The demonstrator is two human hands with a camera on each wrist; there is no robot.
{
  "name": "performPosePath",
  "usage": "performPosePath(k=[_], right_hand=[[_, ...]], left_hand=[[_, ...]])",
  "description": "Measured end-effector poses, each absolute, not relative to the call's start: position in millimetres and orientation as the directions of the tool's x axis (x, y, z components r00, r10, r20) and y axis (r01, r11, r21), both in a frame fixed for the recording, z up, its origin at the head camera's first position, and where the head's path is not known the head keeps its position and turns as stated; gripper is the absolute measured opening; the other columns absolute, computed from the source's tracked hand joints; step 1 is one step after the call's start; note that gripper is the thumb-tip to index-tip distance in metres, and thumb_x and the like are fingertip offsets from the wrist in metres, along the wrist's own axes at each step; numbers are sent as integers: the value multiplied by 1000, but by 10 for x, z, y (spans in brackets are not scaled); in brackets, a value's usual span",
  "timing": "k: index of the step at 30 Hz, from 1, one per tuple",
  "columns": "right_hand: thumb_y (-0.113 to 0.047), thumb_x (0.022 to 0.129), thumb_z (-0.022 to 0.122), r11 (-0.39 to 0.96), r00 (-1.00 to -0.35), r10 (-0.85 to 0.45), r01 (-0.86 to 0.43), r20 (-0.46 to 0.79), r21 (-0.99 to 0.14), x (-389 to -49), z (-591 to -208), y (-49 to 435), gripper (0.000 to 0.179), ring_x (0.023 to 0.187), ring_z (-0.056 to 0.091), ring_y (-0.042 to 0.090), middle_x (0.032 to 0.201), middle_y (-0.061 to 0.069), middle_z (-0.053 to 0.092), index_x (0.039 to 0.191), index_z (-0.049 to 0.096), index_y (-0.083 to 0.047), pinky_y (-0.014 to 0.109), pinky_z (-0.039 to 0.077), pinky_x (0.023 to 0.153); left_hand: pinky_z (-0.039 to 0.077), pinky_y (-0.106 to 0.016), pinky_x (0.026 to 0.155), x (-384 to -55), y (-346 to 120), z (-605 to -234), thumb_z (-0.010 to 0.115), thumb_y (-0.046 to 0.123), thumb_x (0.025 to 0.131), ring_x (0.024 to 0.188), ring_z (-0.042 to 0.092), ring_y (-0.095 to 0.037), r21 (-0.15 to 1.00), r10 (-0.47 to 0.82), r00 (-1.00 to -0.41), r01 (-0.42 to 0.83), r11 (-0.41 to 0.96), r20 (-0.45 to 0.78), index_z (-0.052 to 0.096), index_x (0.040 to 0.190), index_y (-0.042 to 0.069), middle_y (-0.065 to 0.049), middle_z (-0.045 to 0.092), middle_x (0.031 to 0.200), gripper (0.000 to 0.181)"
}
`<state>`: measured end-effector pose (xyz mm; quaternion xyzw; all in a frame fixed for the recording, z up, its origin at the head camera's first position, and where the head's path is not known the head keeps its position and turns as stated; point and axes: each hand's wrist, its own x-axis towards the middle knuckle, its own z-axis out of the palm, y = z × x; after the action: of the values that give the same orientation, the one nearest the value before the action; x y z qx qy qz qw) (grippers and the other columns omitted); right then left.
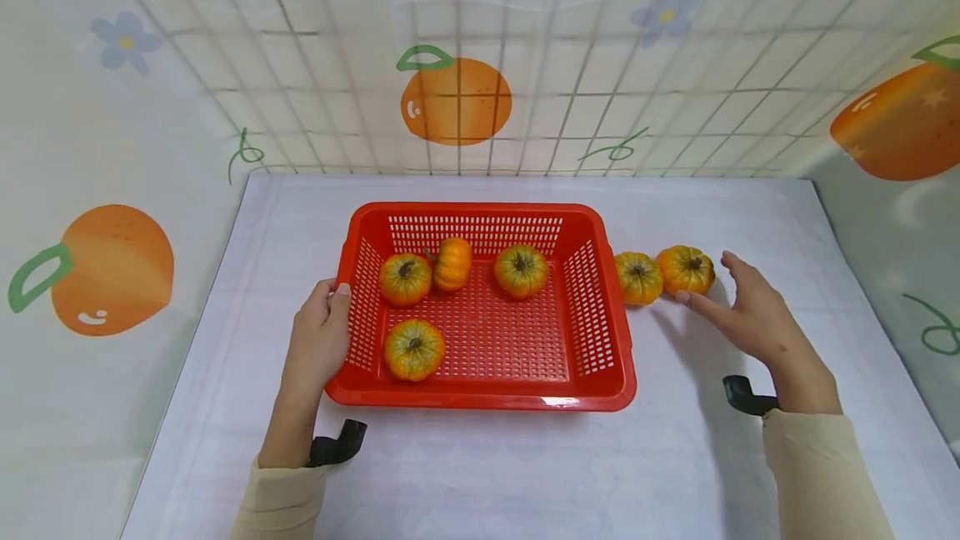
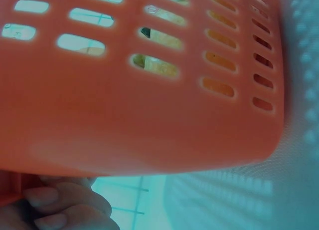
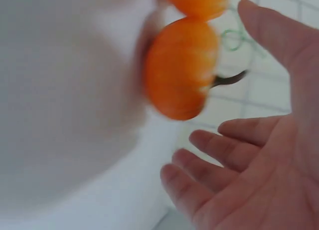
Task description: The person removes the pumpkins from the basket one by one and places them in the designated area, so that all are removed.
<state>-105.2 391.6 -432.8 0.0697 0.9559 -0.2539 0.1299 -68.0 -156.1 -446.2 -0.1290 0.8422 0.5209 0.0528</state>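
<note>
A red slotted plastic basket (image 1: 495, 340) stands on the table with several small pumpkins inside, one of them a pumpkin (image 1: 414, 350) near its front left. My left hand (image 1: 321, 330) grips the basket's left rim; in the left wrist view its curled fingers (image 2: 75, 205) show below the red wall. Right of the basket lie two more pumpkins, the nearer-to-basket pumpkin (image 1: 639, 278) and the outer pumpkin (image 1: 686, 270), side by side. My right hand (image 1: 757, 315) is spread beside the outer one, thumb and fingers apart. In the right wrist view, nothing is held in the palm.
A white cloth covers the table (image 1: 525, 473). Behind it rises a curtain (image 1: 330, 107) printed with oranges and flowers over a wire grid. Inside the basket, a tilted pumpkin (image 1: 453, 264) and a pumpkin (image 1: 521, 271) sit toward the back.
</note>
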Motion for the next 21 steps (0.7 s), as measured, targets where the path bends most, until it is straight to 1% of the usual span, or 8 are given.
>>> performPosePath(k=[3, 5, 10, 13, 17, 19, 21], right_hand=[[-61, 95, 68, 876, -969, 53, 161, -242, -454, -1026, -4201, 3805, 115, 145, 19, 62, 162, 40, 13, 163, 4, 6, 82, 30, 101], [-59, 95, 70, 884, -978, 26, 120, -208, -451, -1009, -4095, 3711, 114, 147, 18, 61, 164, 39, 13, 164, 5, 4, 82, 29, 103], [-52, 93, 75, 888, -987, -56, 18, -148, -459, -994, -3780, 3411, 112, 148, 22, 58, 165, 35, 17, 166, 8, -1, 81, 29, 103], [-51, 91, 79, 885, -986, -106, -34, -131, -464, -1002, -3619, 3223, 113, 146, 27, 56, 167, 31, 20, 167, 10, -4, 81, 34, 101], [-55, 89, 79, 879, -977, -172, -93, -129, -468, -1044, -3454, 2986, 114, 147, 29, 52, 169, 25, 21, 168, 12, -9, 78, 36, 103], [-56, 89, 79, 872, -969, -210, -124, -133, -473, -1075, -3391, 2883, 113, 150, 28, 49, 170, 22, 21, 168, 13, -10, 76, 34, 108], [-58, 88, 79, 867, -960, -241, -146, -144, -477, -1102, -3350, 2794, 113, 152, 26, 46, 170, 20, 21, 168, 14, -11, 75, 34, 109]], left_hand=[[63, -42, 78, -680, -1563, -4467, 38, 47, 112, 97, 68, -29, 864, -161, -960, -276, 420, -228, 48, 151, 10, -15, 68, 122, 54], [63, -42, 78, -681, -1560, -4462, 38, 47, 112, 97, 68, -29, 865, -162, -960, -275, 420, -227, 49, 150, 10, -14, 68, 121, 54], [62, -42, 79, -686, -1556, -4443, 38, 46, 112, 97, 68, -29, 873, -156, -965, -257, 415, -210, 50, 149, 9, -16, 69, 121, 54], [62, -41, 78, -687, -1556, -4439, 38, 46, 112, 96, 68, -29, 876, -151, -967, -251, 411, -206, 50, 149, 8, -16, 69, 120, 54], [63, -42, 77, -683, -1557, -4445, 38, 46, 112, 95, 68, -29, 875, -151, -967, -252, 413, -206, 49, 149, 8, -16, 69, 120, 54], [63, -42, 77, -680, -1557, -4447, 38, 45, 112, 95, 68, -30, 876, -152, -967, -249, 413, -204, 50, 148, 7, -16, 69, 120, 53], [62, -43, 79, -677, -1551, -4444, 38, 45, 112, 96, 68, -30, 876, -152, -967, -250, 412, -204, 50, 148, 8, -16, 69, 120, 53]])
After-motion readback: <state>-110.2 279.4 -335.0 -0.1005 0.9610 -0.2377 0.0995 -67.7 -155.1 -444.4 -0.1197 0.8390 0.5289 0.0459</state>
